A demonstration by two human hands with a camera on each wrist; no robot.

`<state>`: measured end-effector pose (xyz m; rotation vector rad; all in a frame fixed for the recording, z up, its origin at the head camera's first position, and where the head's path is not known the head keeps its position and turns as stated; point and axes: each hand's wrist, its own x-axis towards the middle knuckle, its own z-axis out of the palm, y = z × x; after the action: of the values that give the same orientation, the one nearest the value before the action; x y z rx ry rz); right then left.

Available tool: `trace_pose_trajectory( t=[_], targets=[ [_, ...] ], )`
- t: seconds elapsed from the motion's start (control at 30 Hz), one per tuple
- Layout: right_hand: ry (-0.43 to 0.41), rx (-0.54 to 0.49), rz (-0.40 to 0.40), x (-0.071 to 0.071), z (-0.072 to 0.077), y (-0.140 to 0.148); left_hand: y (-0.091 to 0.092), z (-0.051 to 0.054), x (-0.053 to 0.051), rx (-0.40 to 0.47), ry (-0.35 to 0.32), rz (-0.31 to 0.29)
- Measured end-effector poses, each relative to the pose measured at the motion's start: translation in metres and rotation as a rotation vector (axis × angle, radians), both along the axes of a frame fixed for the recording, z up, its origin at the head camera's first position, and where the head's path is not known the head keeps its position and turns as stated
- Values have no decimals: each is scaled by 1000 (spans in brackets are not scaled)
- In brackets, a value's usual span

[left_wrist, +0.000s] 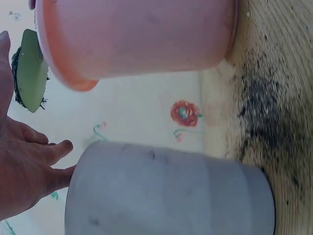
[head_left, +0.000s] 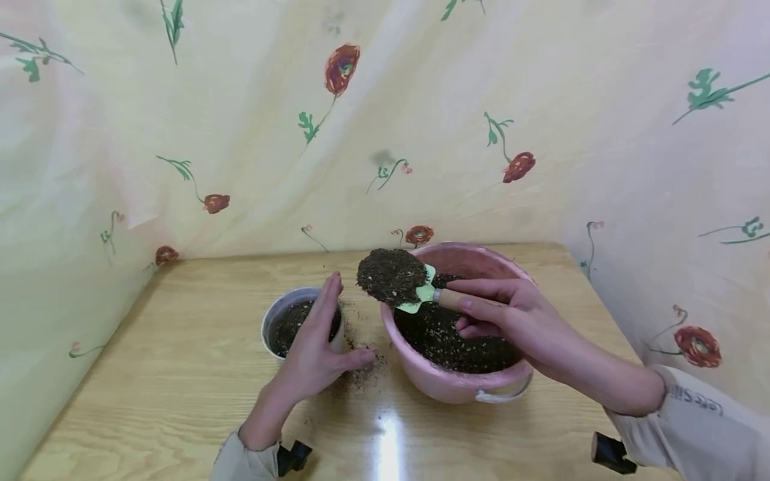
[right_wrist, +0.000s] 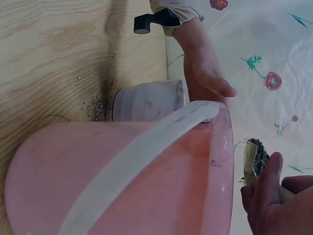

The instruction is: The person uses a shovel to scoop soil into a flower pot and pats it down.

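Observation:
My right hand (head_left: 517, 314) grips the wooden handle of a small green trowel (head_left: 426, 294). A heap of dark soil (head_left: 388, 275) fills its blade, which is held over the left rim of a pink bucket (head_left: 421, 379). Inside the bucket lies more dark, speckled soil (head_left: 457, 344). To the left stands a small whitish pot (left_wrist: 161, 191) with soil in it. My left hand (head_left: 309, 357) is above the pot's right side, fingers extended and thumb spread, holding nothing. One fingertip meets the pot's rim in the left wrist view; whether it presses cannot be told.
Spilled soil (head_left: 361, 374) lies on the wooden table (head_left: 180, 401) between pot and bucket. The bucket's white handle (right_wrist: 132, 166) hangs down over its side. A flower-printed curtain (head_left: 259, 133) surrounds the table at the back and sides.

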<state>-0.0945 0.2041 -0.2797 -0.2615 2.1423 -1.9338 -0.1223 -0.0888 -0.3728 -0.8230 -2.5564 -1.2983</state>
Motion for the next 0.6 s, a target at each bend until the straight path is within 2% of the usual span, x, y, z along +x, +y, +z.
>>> trace_pose_trajectory(
  t=[0.23,0.43,0.6],
  targets=[
    [-24,-9,36,-10,9,-17,-18,0,0,10,23,29],
    [-17,-49,98,-20,21,-31,-30,-2,1,24,16,87],
    [-59,-79,101,-28,30,-41,-38,-4,2,43,11,139]
  ],
)
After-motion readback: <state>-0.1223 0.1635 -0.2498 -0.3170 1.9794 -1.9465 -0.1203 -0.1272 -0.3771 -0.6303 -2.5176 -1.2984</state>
